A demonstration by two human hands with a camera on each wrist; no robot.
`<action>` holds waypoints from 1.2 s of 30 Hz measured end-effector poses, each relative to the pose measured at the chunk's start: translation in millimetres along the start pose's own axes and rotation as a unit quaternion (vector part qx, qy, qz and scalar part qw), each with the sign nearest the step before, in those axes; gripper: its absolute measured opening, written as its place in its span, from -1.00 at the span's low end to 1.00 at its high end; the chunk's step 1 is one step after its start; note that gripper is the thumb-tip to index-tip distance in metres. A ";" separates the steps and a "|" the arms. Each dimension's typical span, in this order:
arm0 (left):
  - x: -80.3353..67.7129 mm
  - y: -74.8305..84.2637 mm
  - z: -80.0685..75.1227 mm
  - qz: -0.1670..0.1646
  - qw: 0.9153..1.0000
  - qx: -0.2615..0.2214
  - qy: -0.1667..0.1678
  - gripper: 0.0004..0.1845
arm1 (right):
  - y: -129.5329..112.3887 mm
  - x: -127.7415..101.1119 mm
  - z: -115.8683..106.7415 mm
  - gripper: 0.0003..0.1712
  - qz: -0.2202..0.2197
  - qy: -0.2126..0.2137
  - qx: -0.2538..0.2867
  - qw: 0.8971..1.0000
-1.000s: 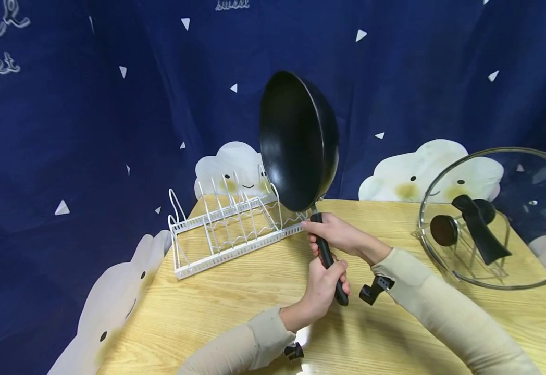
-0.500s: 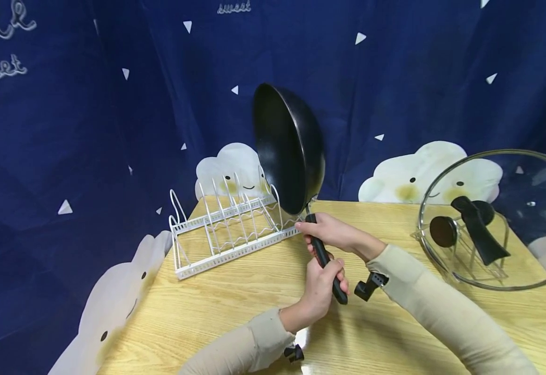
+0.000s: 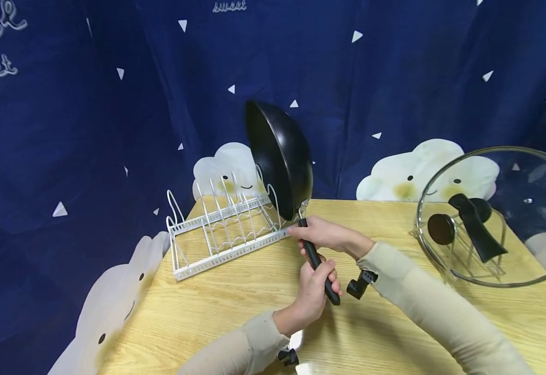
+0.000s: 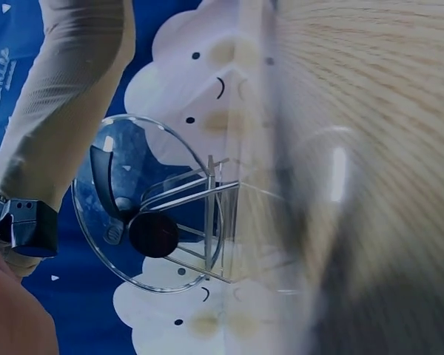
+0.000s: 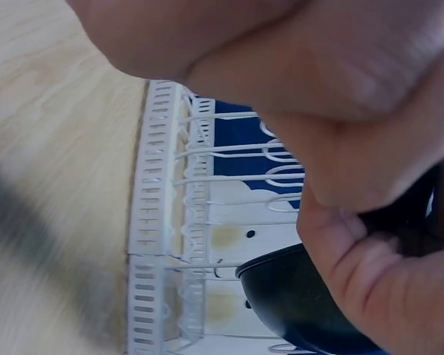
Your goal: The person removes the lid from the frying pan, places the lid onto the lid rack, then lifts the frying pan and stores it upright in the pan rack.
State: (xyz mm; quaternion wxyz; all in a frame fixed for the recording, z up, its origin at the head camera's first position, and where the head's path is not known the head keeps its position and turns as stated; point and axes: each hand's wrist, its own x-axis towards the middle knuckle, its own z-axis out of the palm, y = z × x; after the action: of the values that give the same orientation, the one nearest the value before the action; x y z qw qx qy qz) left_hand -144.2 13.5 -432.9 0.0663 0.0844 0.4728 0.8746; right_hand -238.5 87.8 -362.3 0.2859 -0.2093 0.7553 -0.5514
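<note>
A black wok (image 3: 284, 156) stands on edge at the right end of the white wire rack (image 3: 231, 255), its hollow side facing left. Both hands grip its black handle (image 3: 311, 253). My right hand (image 3: 322, 233) holds the part nearest the pan; my left hand (image 3: 314, 286) wraps round the lower end. In the right wrist view, the wok's rim (image 5: 281, 255) shows beside the rack's wires, with fingers covering most of the handle. Whether the wok touches the rack's base cannot be seen clearly.
On the right, a large glass lid (image 3: 423, 208) with a black handle (image 3: 476, 229) stands upright in a small wire stand (image 3: 503, 268). Under everything lies a wooden table (image 3: 216, 312), with a blue curtain (image 3: 113, 114) behind it.
The wok has come down and moved left toward the rack's right end, turning so that more of its outer side shows. Both hands have shifted slightly left with the handle.
</note>
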 end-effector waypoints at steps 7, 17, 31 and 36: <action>-0.8 -7.7 -7.5 -0.030 0.999 -0.005 0.032 -0.81 | 14.2 10.4 3.9 -0.63 0.021 -0.006 0.016 1.000; 3.3 -17.4 -15.6 -0.058 0.997 -0.008 0.049 -0.81 | 32.3 21.0 4.7 -0.66 0.022 -0.008 0.010 1.000; 14.9 -19.8 -21.2 -0.065 0.996 -0.022 0.053 -0.84 | 33.7 33.5 1.9 -0.66 0.035 0.001 0.003 0.999; 19.4 -20.3 -21.6 -0.070 0.996 -0.023 0.059 -0.85 | 34.5 36.8 1.2 -0.61 0.051 0.008 0.005 0.999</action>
State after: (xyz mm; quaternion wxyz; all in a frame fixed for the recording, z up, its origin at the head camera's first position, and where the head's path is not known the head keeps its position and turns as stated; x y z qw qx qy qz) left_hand -166.9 10.7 -459.9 0.1013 -0.0025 0.4609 0.8817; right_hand -265.3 74.2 -402.9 0.3086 -0.1647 0.7642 -0.5418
